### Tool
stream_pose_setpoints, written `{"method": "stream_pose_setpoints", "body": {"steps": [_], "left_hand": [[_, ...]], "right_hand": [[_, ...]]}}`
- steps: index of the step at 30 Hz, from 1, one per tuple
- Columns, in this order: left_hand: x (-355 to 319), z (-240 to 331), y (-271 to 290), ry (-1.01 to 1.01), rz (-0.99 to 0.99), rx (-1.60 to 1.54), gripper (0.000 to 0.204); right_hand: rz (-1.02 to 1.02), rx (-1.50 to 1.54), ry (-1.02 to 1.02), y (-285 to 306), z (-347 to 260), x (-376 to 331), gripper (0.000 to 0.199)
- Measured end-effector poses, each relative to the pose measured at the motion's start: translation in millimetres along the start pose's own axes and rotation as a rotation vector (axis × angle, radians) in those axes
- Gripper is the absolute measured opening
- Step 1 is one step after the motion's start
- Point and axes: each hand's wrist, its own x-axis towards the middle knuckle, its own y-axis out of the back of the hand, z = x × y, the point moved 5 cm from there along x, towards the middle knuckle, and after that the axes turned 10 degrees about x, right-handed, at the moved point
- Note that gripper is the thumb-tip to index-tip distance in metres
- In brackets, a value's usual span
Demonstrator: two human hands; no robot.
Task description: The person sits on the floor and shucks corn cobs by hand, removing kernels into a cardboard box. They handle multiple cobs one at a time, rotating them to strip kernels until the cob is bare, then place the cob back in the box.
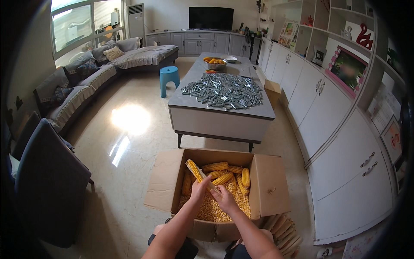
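My left hand (199, 191) is wrapped round an ear of corn (195, 169), which tilts up and to the left above an open cardboard box (271, 183). Yellow kernels cover part of the ear, and a pale stripped strip runs along its side. At the ear's lower end, the fingers of my right hand (224, 200) are closed on it. Loose corn kernels (202, 210) fill the bottom of the box below my hands. Several whole yellow ears (222, 178) lie on them, mostly toward the back and right side.
Bare cobs (282, 235) are piled on the floor right of the box. Beyond it stands a grey-topped table (185, 102) with many small metallic cylinders (228, 90) and a bowl of corn (215, 64). A blue stool (169, 80) is beside the table; white cabinets (340, 190) line the right.
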Motion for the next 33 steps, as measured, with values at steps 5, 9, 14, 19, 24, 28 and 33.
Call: {"method": "stream_pose_setpoints", "body": {"steps": [5, 9, 14, 19, 24, 28, 33], "left_hand": [[0.3, -4.1, -2.4, -0.143, 0.101, 0.051, 0.023], [-4.7, -2.8, -6.2, -0.172, 0.160, 0.028, 0.023], [1.2, -2.9, -1.3, -0.076, 0.145, -0.043, 0.023], [30.1, -30.3, 20.2, 0.025, 0.235, -0.104, 0.022], [17.0, -22.6, 11.9, 0.035, 0.241, -0.133, 0.020], [13.8, -21.1, 10.9, -0.022, 0.255, -0.098, 0.020], [22.4, -21.4, 14.9, -0.164, 0.292, -0.132, 0.024]], "right_hand": [[0.025, -0.057, -0.077, -7.7, 2.7, -3.0, 0.039], [0.141, 0.004, -0.183, 1.1, 4.8, 1.0, 0.040], [0.102, 0.193, -0.213, 0.9, 24.5, 4.3, 0.050], [-0.098, 0.063, -0.083, -7.6, 4.9, -2.5, 0.055], [0.010, 0.026, -0.094, -6.4, 13.6, -1.8, 0.045], [0.020, 0.082, -0.173, -6.6, 10.8, -3.3, 0.047], [-0.108, 0.395, -0.406, -7.7, 25.2, -2.1, 0.056]]}}
